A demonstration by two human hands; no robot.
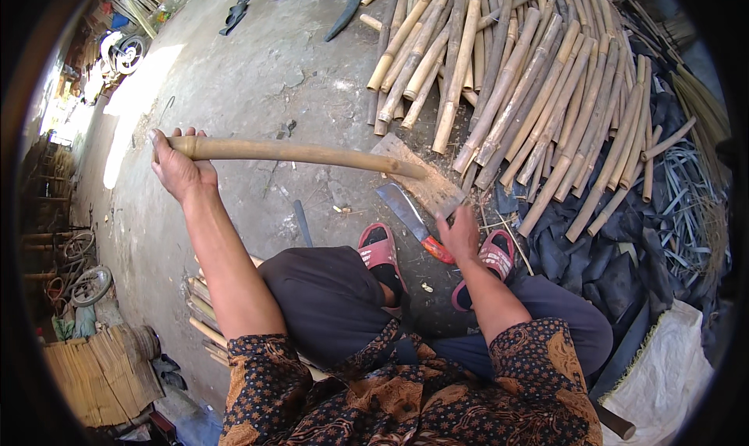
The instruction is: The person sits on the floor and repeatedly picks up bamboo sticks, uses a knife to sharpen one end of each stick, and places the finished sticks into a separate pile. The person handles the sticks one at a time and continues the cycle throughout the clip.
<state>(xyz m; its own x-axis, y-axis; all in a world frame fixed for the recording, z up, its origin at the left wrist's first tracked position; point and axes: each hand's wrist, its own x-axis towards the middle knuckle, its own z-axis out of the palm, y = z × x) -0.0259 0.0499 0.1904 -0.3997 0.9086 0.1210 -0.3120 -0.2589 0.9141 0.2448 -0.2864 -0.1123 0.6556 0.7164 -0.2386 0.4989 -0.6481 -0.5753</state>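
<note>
My left hand (183, 165) is closed around the left end of a bamboo pole (296, 151). The pole stretches to the right, and its far end lies over a flat, worn wooden board (443, 192) dusted with shavings. At the board's near end is my right hand (460, 231), its fingers curled; whatever they hold, if anything, is hidden. Between my feet and the board a machete (406, 210) with an orange-red handle rests on the floor, just left of my right hand.
A large pile of cut bamboo poles (538, 95) fills the far right. Dark rubber-like scraps (577, 251) lie beside my right foot. More bamboo pieces (204, 313) sit left of my knee. A thin dark strip (303, 223) lies on the concrete floor (257, 71).
</note>
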